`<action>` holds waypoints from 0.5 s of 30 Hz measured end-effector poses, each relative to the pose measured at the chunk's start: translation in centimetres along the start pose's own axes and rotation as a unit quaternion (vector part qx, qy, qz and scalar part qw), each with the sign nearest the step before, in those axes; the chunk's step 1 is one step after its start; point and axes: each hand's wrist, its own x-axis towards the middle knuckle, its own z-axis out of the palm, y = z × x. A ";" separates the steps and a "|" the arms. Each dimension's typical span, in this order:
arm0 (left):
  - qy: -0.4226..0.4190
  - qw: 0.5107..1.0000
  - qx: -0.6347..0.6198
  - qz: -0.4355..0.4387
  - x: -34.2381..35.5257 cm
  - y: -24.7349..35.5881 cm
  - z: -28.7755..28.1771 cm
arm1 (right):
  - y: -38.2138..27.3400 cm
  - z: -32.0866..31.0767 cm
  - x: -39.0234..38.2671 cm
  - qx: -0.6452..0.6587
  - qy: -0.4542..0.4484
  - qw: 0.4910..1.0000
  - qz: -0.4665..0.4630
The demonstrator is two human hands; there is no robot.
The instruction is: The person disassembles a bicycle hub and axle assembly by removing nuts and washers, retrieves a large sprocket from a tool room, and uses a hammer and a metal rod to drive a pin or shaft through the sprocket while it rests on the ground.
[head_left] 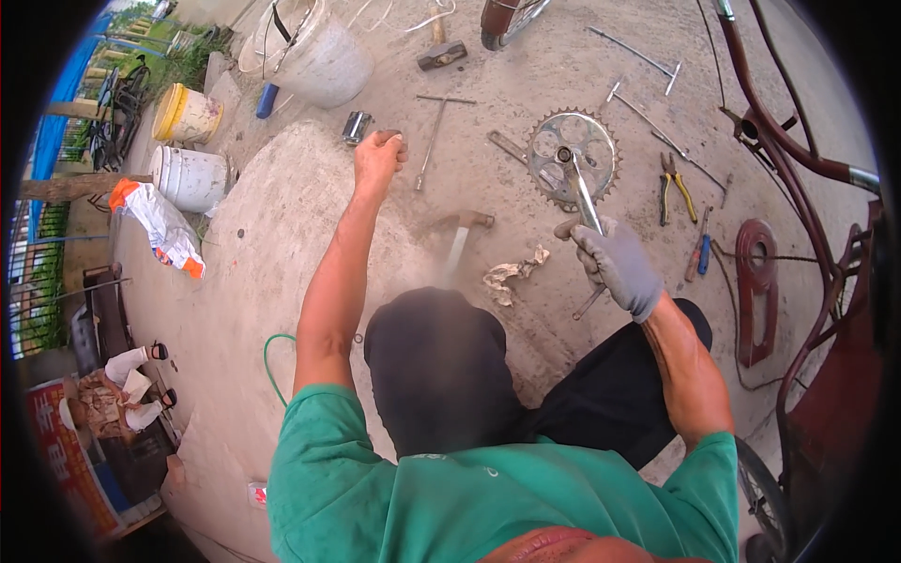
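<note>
My left hand (378, 161), bare, is closed with its fingers curled in; whatever it may hold is hidden. Just beyond it a small shiny metal cylinder (357, 128) lies on the ground. On the right, my gloved right hand (615, 266) grips the lower end of a silver crank arm (583, 193). That arm joins a toothed bicycle chainring (542, 137), and a second crank arm (508, 145) shows at the ring's left. A hammer (458, 246) lies between my arms, near a crumpled dirty rag (514, 275).
T-handled wrenches (434, 141), a sledgehammer (441, 54), pliers (668, 188) and screwdrivers (703, 246) lie around. A dark red chain guard (756, 291) and bicycle frame (807, 188) are at right. Buckets (324, 61) stand at far left. A person (108, 399) sits at left.
</note>
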 end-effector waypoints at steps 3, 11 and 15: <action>-0.016 0.991 0.088 -0.095 1.7 -5.6 -0.8 | 0.2 -0.5 0.3 -0.025 0.010 1.000 0.009; 0.003 0.890 0.456 -0.020 2.9 -18.7 3.4 | -0.8 0.0 -0.7 0.100 -0.057 0.993 0.041; 0.002 0.871 0.491 -0.033 2.9 -18.8 5.6 | -1.9 0.2 -1.0 0.124 -0.091 0.987 0.052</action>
